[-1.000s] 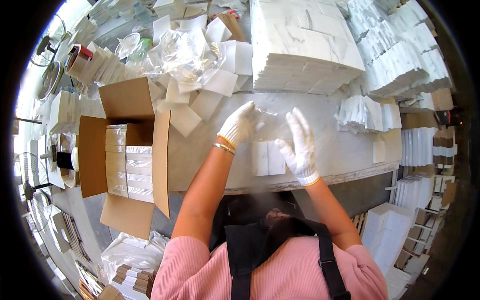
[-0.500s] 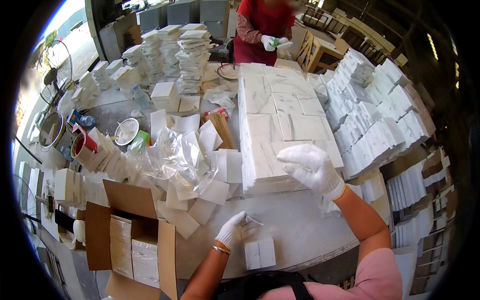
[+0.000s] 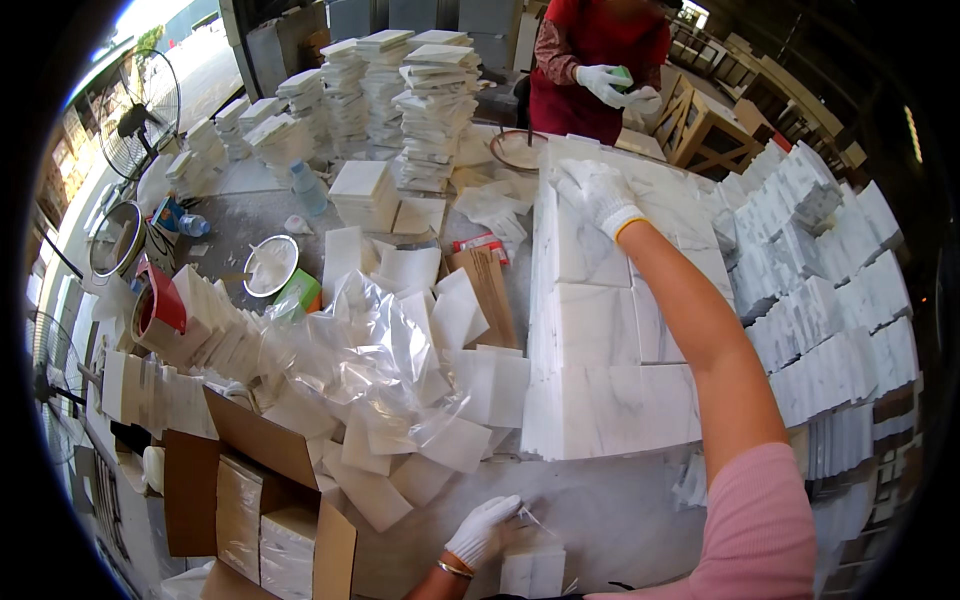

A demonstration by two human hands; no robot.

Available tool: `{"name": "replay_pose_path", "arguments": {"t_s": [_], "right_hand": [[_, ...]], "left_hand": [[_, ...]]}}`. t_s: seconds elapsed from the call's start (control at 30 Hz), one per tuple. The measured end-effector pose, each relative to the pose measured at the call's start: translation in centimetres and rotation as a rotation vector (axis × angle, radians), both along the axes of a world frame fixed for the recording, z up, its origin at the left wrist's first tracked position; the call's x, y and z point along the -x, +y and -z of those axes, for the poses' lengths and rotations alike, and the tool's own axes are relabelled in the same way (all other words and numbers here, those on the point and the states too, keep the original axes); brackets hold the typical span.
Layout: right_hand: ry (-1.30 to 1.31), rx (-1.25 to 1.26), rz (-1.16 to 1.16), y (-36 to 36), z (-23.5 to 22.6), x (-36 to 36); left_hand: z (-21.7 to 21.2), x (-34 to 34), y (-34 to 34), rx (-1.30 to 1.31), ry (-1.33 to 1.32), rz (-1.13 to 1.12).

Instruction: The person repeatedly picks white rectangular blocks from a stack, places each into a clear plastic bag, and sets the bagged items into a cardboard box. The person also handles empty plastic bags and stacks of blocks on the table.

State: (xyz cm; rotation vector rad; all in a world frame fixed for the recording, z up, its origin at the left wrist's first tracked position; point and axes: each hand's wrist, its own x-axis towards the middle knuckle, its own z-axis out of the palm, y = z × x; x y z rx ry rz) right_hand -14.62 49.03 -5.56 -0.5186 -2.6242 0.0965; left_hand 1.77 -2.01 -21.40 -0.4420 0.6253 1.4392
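Observation:
My right hand (image 3: 602, 198), in a white knit glove, reaches across the marble tile stack (image 3: 600, 320) to its far left part. Its fingers are stretched out on or just over the top tiles; I see nothing held. Low at the front, my gloved left hand (image 3: 484, 530) is closed. A thin white strand (image 3: 540, 520) runs from its fingertips; the exact kind is unclear. Just right of that hand, a small block of white tiles (image 3: 533, 572) stands on the grey table (image 3: 620, 505).
Clear plastic wrap (image 3: 370, 340) and loose white sheets (image 3: 375, 490) lie left of the stack. An open cardboard box (image 3: 335, 545) holds wrapped tiles. Tall tile piles (image 3: 438, 110) stand behind, more tiles (image 3: 830, 290) at right. A co-worker in red (image 3: 595, 70) holds a green item.
My right hand has moved from the near part of the stack to its far left part, with the arm stretched out. My left hand stays beside the small tile block. The view has shifted.

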Motion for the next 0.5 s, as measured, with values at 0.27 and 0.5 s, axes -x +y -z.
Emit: {"name": "replay_pose_path", "arguments": {"t_s": [0.27, 0.5], "right_hand": [[-0.142, -0.265, 0.109, -1.7, -3.1, 1.8], [-0.061, -0.141, 0.106, -3.5, -5.6, 1.4]], "left_hand": [[0.1, 0.2, 0.1, 0.002, 0.063, 0.058], [0.9, -0.2, -0.3, -0.018, 0.082, 0.035]]}}
